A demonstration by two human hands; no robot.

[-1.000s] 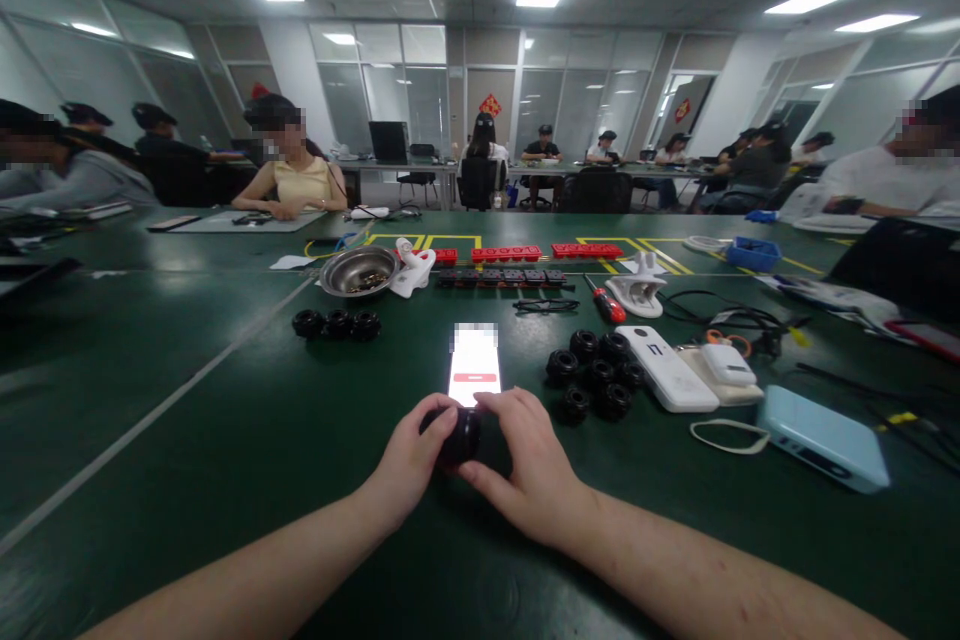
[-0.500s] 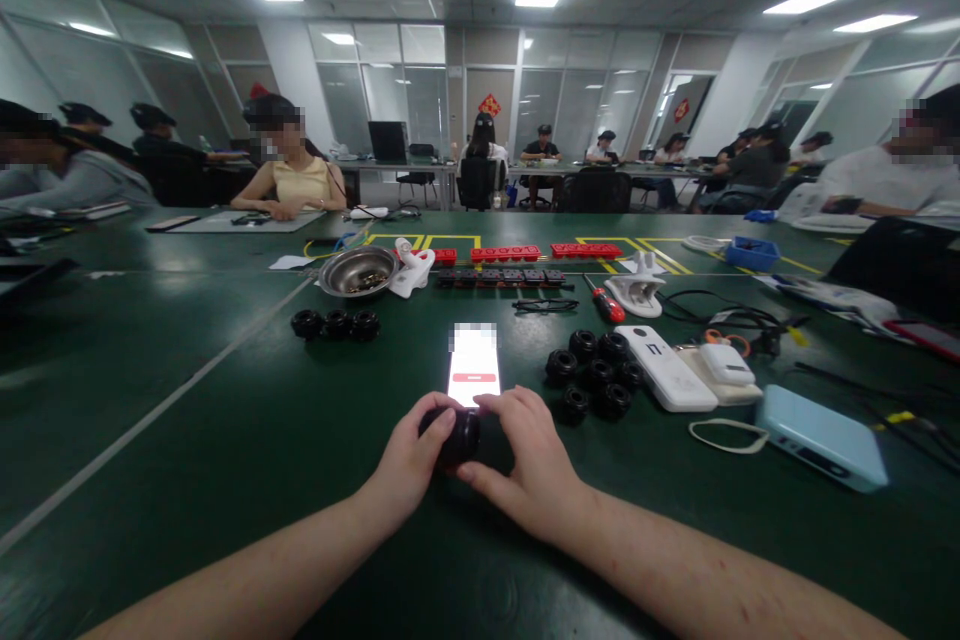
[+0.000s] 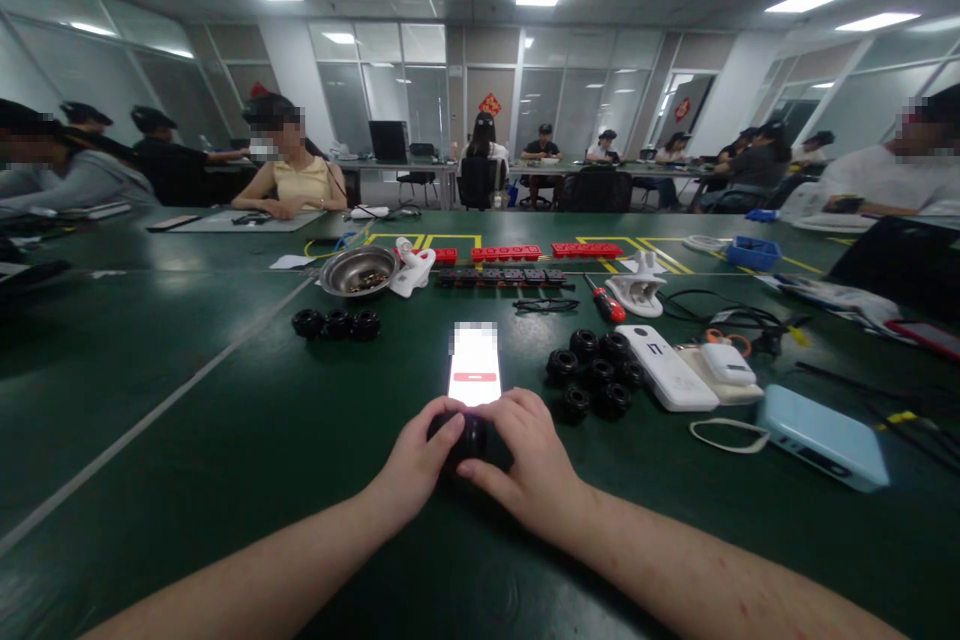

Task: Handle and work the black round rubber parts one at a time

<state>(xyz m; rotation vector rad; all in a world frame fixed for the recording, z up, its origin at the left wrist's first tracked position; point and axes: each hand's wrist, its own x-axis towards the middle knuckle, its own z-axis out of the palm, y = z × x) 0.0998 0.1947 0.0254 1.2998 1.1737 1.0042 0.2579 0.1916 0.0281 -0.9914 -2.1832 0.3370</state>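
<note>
Wheel, toward table's near edge, slips rightward, left hand gripping, nearer curled right hand, its hold unclear!

Black part, partly hidden
The left hand covers its left side; the phone is blurred on top — pieces in the bowl, too small to tell.
</note>
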